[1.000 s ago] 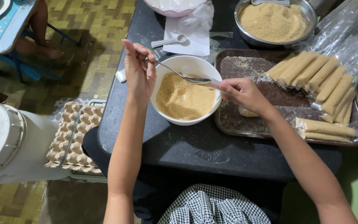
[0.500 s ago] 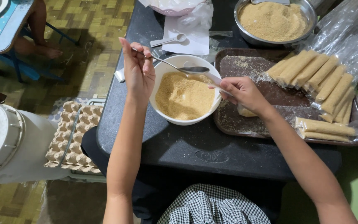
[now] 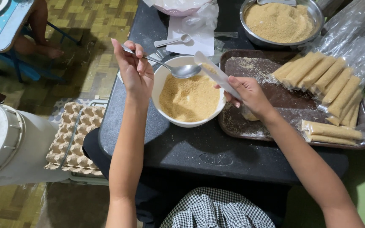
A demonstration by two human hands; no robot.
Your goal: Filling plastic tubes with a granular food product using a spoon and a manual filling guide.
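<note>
Black table (image 3: 216,147): filled tubes (image 3: 322,78) stacked on tray (image 3: 250,131); spoon (image 3: 178,69) gripped by left hand (image 3: 136,71), empty tube (image 3: 216,74) pinched by right hand (image 3: 250,95) over half-full bowl (image 3: 189,99).

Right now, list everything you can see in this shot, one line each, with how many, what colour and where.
white bowl: one, holds tan crumbs, middle of the table
spoon: one, metal, over the bowl, in the left hand
clear tube bag: one, slanted over the bowl, in the right hand
brown tray: one, right of the bowl
filled tubes: about ten, tan, right side of the tray
metal bowl: one, full of tan crumbs, top right
measuring scoop: one, white, on paper behind the bowl
black table: one, under it all
egg tray: one, grey-brown, on the floor at left
white drum: one, far left
left hand: holds the spoon
right hand: holds the bag
</note>
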